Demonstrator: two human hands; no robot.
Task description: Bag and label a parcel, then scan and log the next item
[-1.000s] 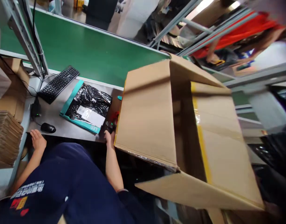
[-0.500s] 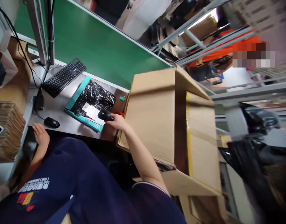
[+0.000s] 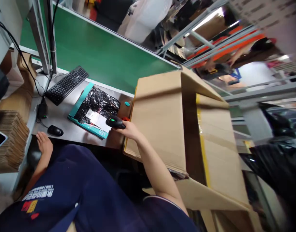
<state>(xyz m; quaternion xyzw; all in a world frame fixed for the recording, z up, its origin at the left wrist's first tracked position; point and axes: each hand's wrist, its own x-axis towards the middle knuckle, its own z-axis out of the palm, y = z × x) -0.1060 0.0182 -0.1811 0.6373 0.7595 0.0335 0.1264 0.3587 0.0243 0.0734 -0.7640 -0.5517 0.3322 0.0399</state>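
Note:
My right hand (image 3: 130, 129) is closed around a black handheld scanner (image 3: 115, 122) with a green light, held just above the white label (image 3: 97, 118) of a shiny black plastic package (image 3: 98, 101). That package lies on a teal box (image 3: 78, 99) on the grey desk (image 3: 63, 113). My left hand (image 3: 44, 143) rests at the desk's near edge, close to a black mouse (image 3: 55, 130); its fingers lie loosely curled and hold nothing.
A big open cardboard carton (image 3: 181, 129) with yellow tape stands right of the desk. A black keyboard (image 3: 67, 84) lies at the back, before a green conveyor belt (image 3: 99, 54). Stacked flat cardboard (image 3: 8, 141) is at the left. Other people work beyond the belt.
My right hand took the scanner up from beside the carton and brought it over the package's label. The left hand stayed at the desk edge.

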